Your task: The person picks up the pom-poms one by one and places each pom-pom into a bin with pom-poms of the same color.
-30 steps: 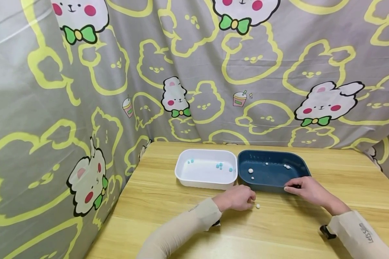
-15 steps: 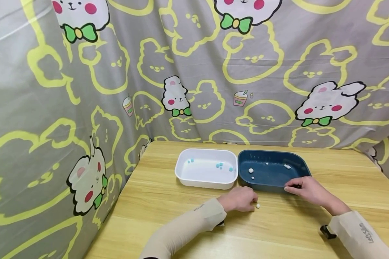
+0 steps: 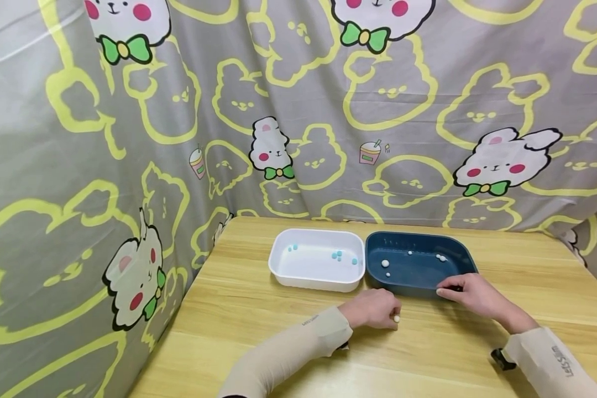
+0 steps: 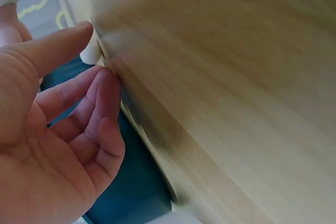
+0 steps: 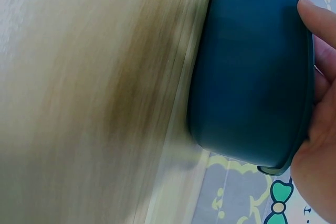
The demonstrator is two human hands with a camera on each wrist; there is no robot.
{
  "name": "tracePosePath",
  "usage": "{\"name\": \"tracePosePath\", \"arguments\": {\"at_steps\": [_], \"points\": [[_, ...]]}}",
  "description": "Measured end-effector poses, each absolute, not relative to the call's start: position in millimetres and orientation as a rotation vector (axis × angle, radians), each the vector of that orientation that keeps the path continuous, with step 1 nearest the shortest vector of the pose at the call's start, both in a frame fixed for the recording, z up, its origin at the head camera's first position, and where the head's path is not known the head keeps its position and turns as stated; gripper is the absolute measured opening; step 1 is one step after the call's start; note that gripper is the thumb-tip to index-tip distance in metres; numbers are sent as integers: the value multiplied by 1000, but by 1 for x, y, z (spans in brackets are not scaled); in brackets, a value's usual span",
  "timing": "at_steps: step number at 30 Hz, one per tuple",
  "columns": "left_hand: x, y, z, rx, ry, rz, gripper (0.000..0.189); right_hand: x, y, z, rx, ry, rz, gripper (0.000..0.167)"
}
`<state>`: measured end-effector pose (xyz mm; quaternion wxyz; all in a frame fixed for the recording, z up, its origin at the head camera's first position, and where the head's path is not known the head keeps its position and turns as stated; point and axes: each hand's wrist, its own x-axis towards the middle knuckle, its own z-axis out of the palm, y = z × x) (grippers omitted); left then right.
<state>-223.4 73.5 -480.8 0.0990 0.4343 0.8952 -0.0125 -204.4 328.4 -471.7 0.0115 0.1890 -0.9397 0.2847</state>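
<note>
My left hand (image 3: 375, 308) is low over the table in front of the two trays. A small white ball (image 3: 397, 319) is at its fingertips. In the left wrist view the white ball (image 4: 91, 52) shows in the gap between thumb and index finger; whether they touch it I cannot tell. My right hand (image 3: 470, 292) grips the front rim of the dark blue tray (image 3: 408, 287), near its right corner. From the right wrist the thumb (image 5: 317, 19) lies on the tray's outer side, its other fingers over the rim.
Several white balls (image 3: 385, 263) of differing size lie in the dark blue tray. Against its left side stands a white tray (image 3: 318, 284) with several light blue balls (image 3: 339, 254). A patterned curtain (image 3: 298, 110) hangs behind the wooden table (image 3: 219, 320) and along its left side.
The left hand has moved slightly right, bringing its fingertips to the white ball on the table. My right hand has stayed on the tray rim.
</note>
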Motion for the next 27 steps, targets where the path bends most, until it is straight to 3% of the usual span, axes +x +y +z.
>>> {"name": "tracePosePath", "arguments": {"at_steps": [27], "points": [[-219, 65, -475, 1346, 2614, 66, 13, -204, 328, -471, 580, -2934, 883, 13]]}}
